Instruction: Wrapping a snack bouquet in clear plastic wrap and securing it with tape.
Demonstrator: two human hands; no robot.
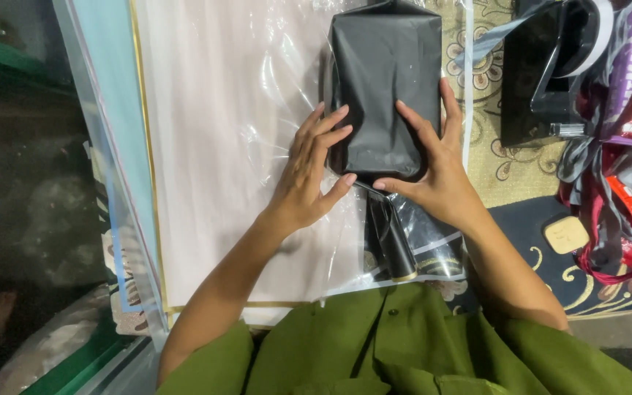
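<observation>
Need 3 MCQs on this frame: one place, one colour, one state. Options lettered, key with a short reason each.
1. Where does the black wrapped parcel lie?
A. on the clear plastic sheet over pale paper
B. on the tape dispenser
C. inside the red bag

2. What colour are the person's sleeves?
A. white
B. olive green
C. blue

3. How do the hands meet the parcel?
A. both lifted clear of it
B. only one touches it
C. both pressed on it, left hand at its left edge, right hand on its lower right

Key: 1 A, the parcel sits on the shiny film covering the paper. 2 B, green cloth shows at the bottom of the view. 3 C, fingers of both hands lie flat on the black wrap.
</observation>
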